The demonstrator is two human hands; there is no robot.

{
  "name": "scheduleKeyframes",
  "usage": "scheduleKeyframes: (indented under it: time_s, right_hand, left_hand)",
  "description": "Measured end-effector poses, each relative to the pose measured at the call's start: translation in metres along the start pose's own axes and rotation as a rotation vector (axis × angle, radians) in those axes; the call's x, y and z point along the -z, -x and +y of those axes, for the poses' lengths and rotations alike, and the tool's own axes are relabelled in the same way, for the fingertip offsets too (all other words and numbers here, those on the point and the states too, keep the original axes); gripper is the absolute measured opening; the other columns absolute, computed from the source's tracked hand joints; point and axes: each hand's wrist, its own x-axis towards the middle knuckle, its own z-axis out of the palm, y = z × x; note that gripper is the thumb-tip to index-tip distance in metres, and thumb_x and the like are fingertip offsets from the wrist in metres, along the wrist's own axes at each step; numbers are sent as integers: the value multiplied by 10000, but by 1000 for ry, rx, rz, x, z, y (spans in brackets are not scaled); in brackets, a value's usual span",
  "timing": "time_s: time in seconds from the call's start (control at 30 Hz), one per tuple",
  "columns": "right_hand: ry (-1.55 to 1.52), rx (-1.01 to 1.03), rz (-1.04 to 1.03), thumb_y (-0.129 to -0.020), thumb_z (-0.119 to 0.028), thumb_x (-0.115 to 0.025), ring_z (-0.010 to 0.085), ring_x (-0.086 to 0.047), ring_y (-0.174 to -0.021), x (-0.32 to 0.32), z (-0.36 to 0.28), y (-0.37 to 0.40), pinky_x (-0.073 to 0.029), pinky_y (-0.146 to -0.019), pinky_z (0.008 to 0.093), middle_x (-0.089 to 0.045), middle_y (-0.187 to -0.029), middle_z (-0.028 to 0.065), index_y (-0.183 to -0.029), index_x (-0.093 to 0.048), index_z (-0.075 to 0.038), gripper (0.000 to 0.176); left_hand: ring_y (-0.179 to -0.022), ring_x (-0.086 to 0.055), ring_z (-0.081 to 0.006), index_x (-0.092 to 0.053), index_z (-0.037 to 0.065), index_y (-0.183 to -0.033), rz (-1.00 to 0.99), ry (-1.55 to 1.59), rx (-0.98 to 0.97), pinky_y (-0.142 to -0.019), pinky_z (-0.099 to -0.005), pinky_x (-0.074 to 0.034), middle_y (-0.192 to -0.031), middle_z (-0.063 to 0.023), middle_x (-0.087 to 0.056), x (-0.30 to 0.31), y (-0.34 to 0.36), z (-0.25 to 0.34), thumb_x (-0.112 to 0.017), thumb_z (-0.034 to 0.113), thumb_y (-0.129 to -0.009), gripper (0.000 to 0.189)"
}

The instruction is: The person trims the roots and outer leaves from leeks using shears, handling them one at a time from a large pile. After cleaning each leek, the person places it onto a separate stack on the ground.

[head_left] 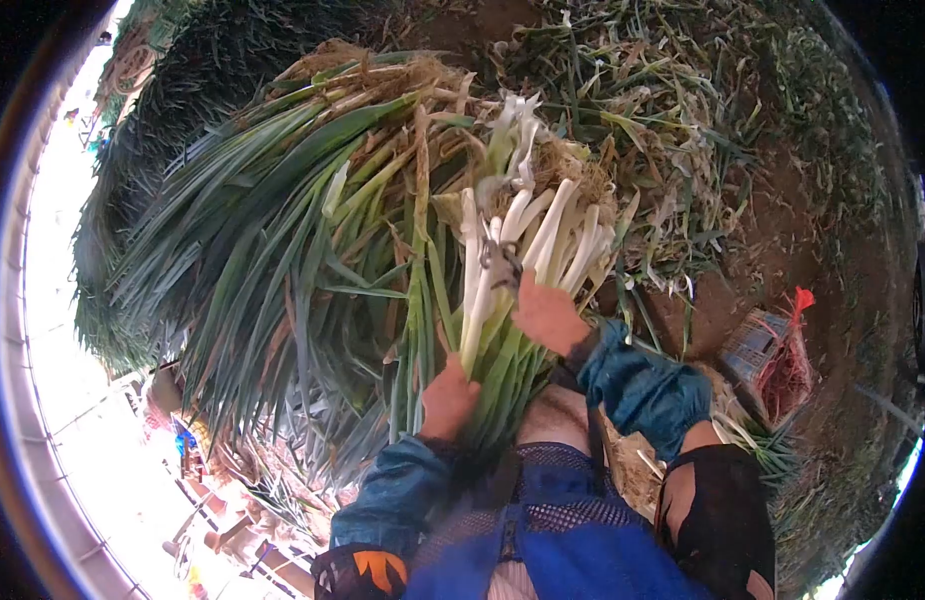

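The left hand (449, 402) is closed around the green part of a leek (469, 325), whose white end points away ahead of it; the right hand (549, 316) grips a small, blurred dark tool (502, 266), with white-stemmed leeks (554, 235) just beyond and a leafy pile (272, 245) left of both hands

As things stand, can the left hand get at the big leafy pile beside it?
Probably yes: nothing visible blocks the leafy pile, though the left hand seems busy gripping a pale stalk.
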Motion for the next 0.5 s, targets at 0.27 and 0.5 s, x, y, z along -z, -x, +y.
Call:
scheduleKeyframes:
  time_s: [0.27,0.5]
  right_hand:
    - [-142,62,-27,-777,-261,-564,417,-572,-661,34,-18,73,-444,-576,490,-565,-710,233,-1076,-358,41,472]
    - [-48,3,-186,-778,-272,-579,422,-582,-681,31,-48,122,-466,-584,476,-581,-739,248,-1129,-357,51,526]
  left_hand:
    - [-917,-559,-224,-499,-28,-1150,-95,639,-115,-817,-309,-430,-973,-131,-601,34,-37,-14,-540,118,-725,452]
    - [-905,-582,-343,-468,19,-1164,132,523,-272,-782,-395,-448,-962,-208,-604,24,-109,-27,-578,186,-728,480]
